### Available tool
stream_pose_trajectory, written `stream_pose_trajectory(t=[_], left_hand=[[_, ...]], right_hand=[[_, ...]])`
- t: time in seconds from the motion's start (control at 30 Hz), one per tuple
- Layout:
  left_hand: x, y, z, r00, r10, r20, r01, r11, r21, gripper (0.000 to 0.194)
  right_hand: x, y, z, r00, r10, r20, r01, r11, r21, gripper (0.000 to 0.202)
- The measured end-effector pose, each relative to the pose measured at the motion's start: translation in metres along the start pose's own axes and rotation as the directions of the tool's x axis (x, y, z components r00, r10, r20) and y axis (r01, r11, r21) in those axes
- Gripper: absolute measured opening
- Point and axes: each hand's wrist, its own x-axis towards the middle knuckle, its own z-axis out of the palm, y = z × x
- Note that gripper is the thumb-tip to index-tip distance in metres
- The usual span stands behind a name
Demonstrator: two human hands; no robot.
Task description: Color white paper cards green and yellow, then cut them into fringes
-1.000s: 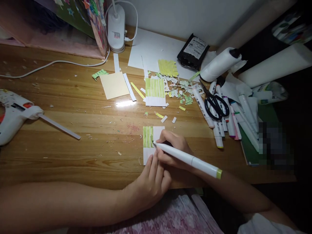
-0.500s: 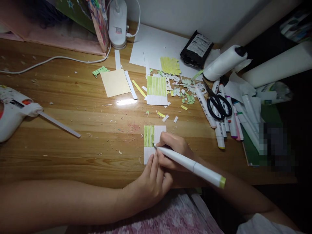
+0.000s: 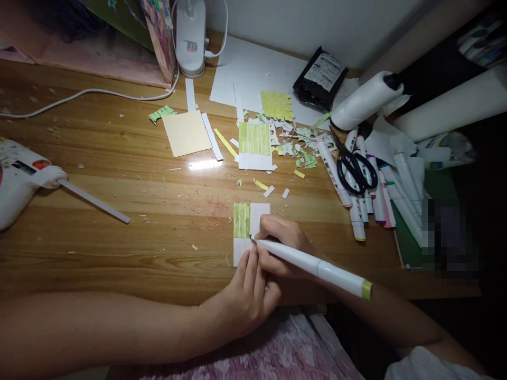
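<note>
At the near edge of the wooden desk [image 3: 130, 264], the person's right hand [image 3: 283, 233] is closed around a white marker [image 3: 317, 265], whose yellow-green end points toward 4 o'clock. Its nib is at the lower end of the rightmost green stripe on a small white card [image 3: 241, 249]; whether it touches the paper cannot be told. The left hand [image 3: 246, 301] lies just beside, at 6 o'clock, its fingers drawn together and their tips at the card's lower part. Something pale shows by its curled thumb, but whether it is gripped there cannot be told.

With the card as the clock's centre, a second striped card [image 3: 255, 145] lies at 12 o'clock, and green and white paper scraps [image 3: 307, 158] are scattered beyond it toward 1. Also near 1, farther off, sits a black packet [image 3: 320, 79], with a white roll [image 3: 362, 103] to its right. At 2 o'clock, dark-handled scissors [image 3: 341, 177] rest on a heap of markers [image 3: 357, 224]. A cream square [image 3: 188, 133] lies at 11 o'clock, and well beyond it stands a white device [image 3: 190, 50] with a cable. Between 9 and 10, well apart, lies a glue gun [image 3: 13, 198], its glue stick [image 3: 93, 199] angled toward the card.
</note>
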Motion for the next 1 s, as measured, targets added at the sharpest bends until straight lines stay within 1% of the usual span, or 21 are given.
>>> stream_pose_trajectory(t=[0.1,0.2,0.23,0.33,0.47,0.6,0.73,0.87,1.0], left_hand=[[0.0006,-0.0001,0.0001,1.000,-0.003,0.005,0.003,1.000,0.002,0.018],[0.0005,0.0002,0.0002,1.000,0.006,-0.002,-0.006,1.000,0.000,0.018],[0.0003,0.0003,0.0002,1.000,0.008,-0.003,-0.008,1.000,0.002,0.018],[-0.0001,0.0003,0.0001,1.000,0.005,-0.001,-0.005,1.000,0.006,0.018],[0.0000,-0.0002,-0.0003,1.000,0.006,-0.007,-0.006,1.000,0.009,0.019],[0.0004,0.0000,-0.0005,1.000,-0.001,-0.009,0.001,1.000,0.012,0.019],[0.0000,0.0005,0.0004,1.000,0.003,-0.010,-0.003,1.000,0.013,0.018],[-0.0007,0.0011,0.0012,1.000,-0.002,-0.013,0.002,1.000,0.019,0.019],[-0.0009,0.0014,0.0007,1.000,-0.006,-0.017,0.006,1.000,0.012,0.018]], right_hand=[[-0.0010,-0.0001,-0.0002,0.998,0.060,-0.028,-0.059,0.998,0.014,0.014],[-0.0017,-0.0004,-0.0003,0.998,0.056,0.015,-0.056,0.998,0.029,0.015],[-0.0018,-0.0004,-0.0002,0.998,0.065,0.013,-0.066,0.997,0.032,0.014],[-0.0020,-0.0004,0.0003,0.994,0.107,-0.039,-0.106,0.994,0.027,0.012],[-0.0019,-0.0006,0.0004,0.997,0.079,-0.002,-0.079,0.997,0.023,0.014],[-0.0015,-0.0015,0.0005,0.993,0.109,-0.045,-0.108,0.994,0.016,0.013],[-0.0013,-0.0024,0.0016,0.993,0.110,-0.036,-0.110,0.994,0.009,0.011],[-0.0015,-0.0025,0.0031,0.985,0.148,-0.089,-0.150,0.989,-0.011,0.010],[-0.0022,-0.0023,0.0027,0.990,0.127,-0.055,-0.128,0.992,-0.015,0.010]])
